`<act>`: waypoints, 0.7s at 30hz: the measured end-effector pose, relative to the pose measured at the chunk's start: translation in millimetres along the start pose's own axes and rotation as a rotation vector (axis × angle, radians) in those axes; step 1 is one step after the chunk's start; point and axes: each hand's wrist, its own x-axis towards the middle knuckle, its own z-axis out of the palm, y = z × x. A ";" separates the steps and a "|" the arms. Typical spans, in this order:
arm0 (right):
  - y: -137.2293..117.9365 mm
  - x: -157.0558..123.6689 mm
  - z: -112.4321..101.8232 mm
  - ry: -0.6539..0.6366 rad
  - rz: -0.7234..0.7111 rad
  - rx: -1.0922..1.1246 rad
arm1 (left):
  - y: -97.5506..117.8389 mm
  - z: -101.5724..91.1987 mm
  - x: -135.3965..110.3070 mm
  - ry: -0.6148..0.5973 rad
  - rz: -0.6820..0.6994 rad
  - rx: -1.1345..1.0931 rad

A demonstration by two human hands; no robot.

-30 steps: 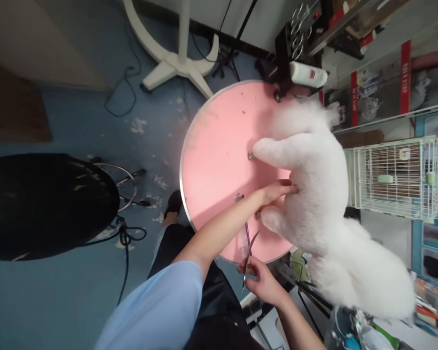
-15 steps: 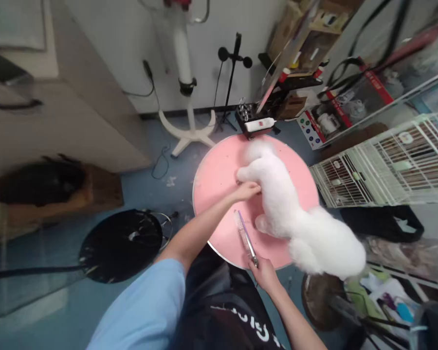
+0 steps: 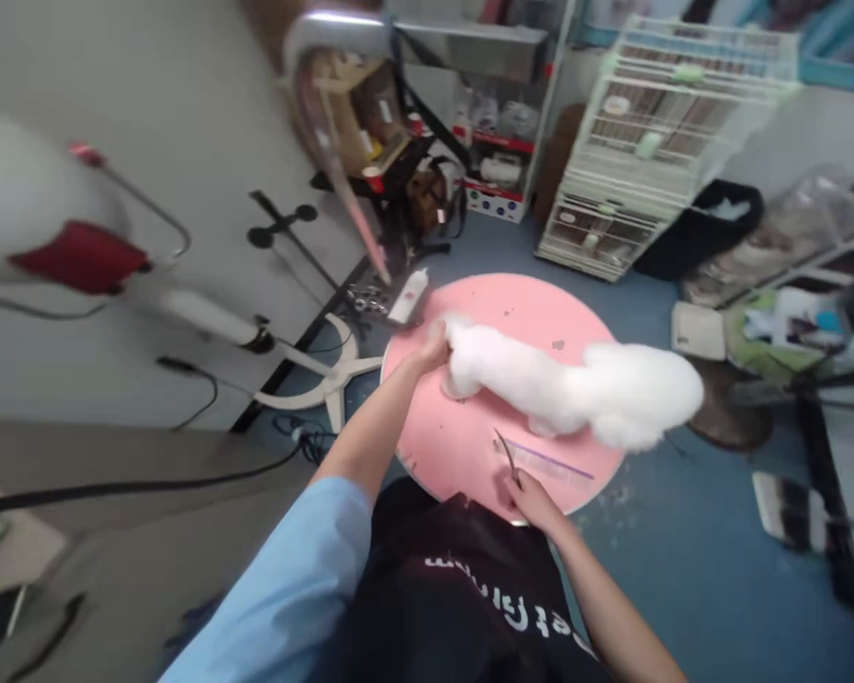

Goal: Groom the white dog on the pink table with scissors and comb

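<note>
My left hand (image 3: pixel 434 351) is at the left end of the white, fluffy-coated dog (image 3: pixel 527 375), against the fur; blur hides the fingertips, so I cannot tell whether they close on anything or simply rest there. The dog stretches left to right across the far half of the round pink table (image 3: pixel 441 446) with its pale rim, and its bulky right end reaches out past the table's right edge.

My right hand (image 3: pixel 530 498), over the near edge, is closed around the handle end of a pair of slim, curved metal scissors (image 3: pixel 507 451). They point toward the far left, clear of the coat; I cannot make out whether the blades are together. Just beside them on the tabletop lies a long, fine-toothed comb with a purple spine (image 3: pixel 551 463).

As I judge it, this is a steadying step, and I would want the left-hand contact light but firm, giving with the dog rather than pulling. The scissors are best held low on the near side, tips away from the left fingers and the legs, with the overhanging right end watched for any shift.
</note>
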 end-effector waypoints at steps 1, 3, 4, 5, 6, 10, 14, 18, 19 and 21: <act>-6.1 1.1 15.0 0.010 0.014 0.139 | 0.6 2.1 5.3 -0.036 -0.018 -0.015; -19.7 4.9 42.9 0.024 0.014 0.366 | 1.3 7.4 11.7 -0.094 -0.053 -0.032; -27.3 8.3 55.7 0.035 0.003 0.458 | 1.7 9.8 13.0 -0.111 -0.072 -0.035; -35.3 13.0 67.7 0.050 -0.012 0.542 | 2.1 11.7 13.3 -0.120 -0.090 -0.039; -43.5 19.2 78.7 0.070 -0.031 0.616 | 2.8 12.8 13.0 -0.123 -0.105 -0.042; -73.5 54.0 114.4 0.184 -0.114 0.843 | 7.3 9.9 10.4 -0.124 -0.110 0.014; -89.1 88.0 142.7 0.330 -0.142 1.014 | 13.5 2.6 14.9 -0.193 -0.102 0.043; -98.2 110.3 171.9 0.418 -0.125 1.148 | 21.8 -3.0 26.8 -0.295 -0.121 0.012; -101.3 114.6 178.5 0.433 -0.125 1.180 | 23.9 -3.5 29.5 -0.318 -0.132 -0.005; -108.1 121.9 189.2 0.458 -0.124 1.238 | 27.3 -2.8 33.1 -0.359 -0.164 -0.019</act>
